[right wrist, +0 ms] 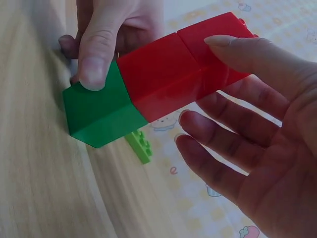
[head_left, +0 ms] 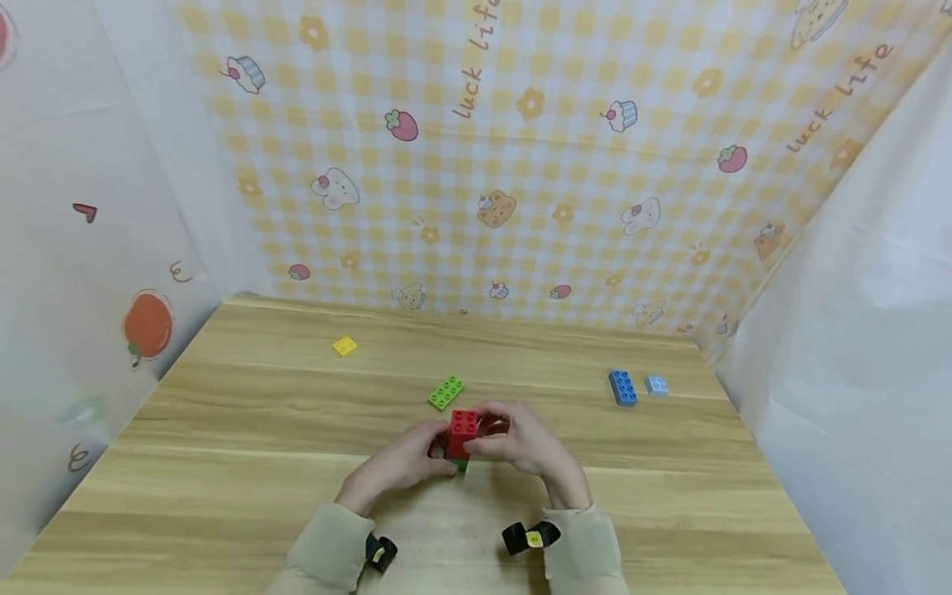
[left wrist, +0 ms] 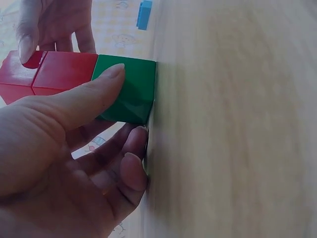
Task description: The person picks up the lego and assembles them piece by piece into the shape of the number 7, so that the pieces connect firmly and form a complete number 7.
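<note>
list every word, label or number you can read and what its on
"luck life": checked backdrop, upper middle
"luck life": same backdrop, upper right
"e": near backdrop's lower edge
Backdrop's lower right: lettering too small to read
Red bricks, green brick: none readable
Black wrist straps: nothing readable

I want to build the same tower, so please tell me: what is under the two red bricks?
Under the red bricks is one green brick, which stands on the wooden table. The faces where red meets green are covered, so how they join cannot be seen.
</note>
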Demonstrator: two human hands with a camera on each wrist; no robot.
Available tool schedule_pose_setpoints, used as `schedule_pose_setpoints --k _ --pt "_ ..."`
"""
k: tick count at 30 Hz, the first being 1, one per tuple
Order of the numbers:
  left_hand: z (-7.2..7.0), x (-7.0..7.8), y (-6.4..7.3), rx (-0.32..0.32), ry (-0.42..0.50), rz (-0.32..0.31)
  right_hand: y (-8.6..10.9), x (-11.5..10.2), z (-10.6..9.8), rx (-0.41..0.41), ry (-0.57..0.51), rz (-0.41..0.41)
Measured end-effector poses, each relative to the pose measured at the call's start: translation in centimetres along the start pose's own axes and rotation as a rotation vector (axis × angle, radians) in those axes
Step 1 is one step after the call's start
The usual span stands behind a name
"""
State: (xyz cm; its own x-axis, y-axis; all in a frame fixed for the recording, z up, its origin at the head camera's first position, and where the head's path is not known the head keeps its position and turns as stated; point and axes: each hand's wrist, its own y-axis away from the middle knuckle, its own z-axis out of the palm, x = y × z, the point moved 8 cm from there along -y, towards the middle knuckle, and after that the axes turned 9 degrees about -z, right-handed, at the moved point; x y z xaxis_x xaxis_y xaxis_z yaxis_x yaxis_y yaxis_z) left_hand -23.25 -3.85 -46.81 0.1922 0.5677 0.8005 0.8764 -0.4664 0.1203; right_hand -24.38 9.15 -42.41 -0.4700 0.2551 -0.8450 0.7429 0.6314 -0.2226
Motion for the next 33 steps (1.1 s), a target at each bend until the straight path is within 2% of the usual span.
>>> schedule_pose_setpoints --k 7,10,12,14,17,21,24,28,33 --pt "0.5 0.2 -0.4 -0.082 0.023 0.003 0.7 0.4 -0.7 0.007 -0.027 0.046" --pt "-0.1 -0.2 -0.3 -0.114 0.039 -0.035 0.7 0.3 -0.7 0.002 -0.024 0.067" --pt "-0.8 -0.5 -0.3 -0.115 0.026 -0.074 0.7 -0.5 -0.6 -0.002 -0.028 0.072" --pt "-1.7 -0.9 -0.4 -0.088 -0.004 -0.110 0.5 -1.4 -0.5 -0.007 -0.031 0.074" --pt "-3.4 -1.3 -1.0 0.009 -0.056 -0.171 0.4 -3.0 -0.7 -0.004 -0.039 0.069" --pt "-5.0 -1.6 -2.3 0.150 -0.096 -0.224 0.3 -3.5 -0.7 0.006 -0.047 0.072" --pt "-5.5 -1.8 -3.2 0.215 -0.131 -0.244 0.3 -3.3 -0.7 0.009 -0.053 0.082" --pt "-5.7 -2.3 -4.3 0.246 -0.185 -0.267 0.1 -3.3 -0.5 0.010 -0.055 0.082" --pt "-5.4 -2.7 -5.4 0.227 -0.242 -0.280 0.0 -3.3 -0.3 0.001 -0.067 0.068"
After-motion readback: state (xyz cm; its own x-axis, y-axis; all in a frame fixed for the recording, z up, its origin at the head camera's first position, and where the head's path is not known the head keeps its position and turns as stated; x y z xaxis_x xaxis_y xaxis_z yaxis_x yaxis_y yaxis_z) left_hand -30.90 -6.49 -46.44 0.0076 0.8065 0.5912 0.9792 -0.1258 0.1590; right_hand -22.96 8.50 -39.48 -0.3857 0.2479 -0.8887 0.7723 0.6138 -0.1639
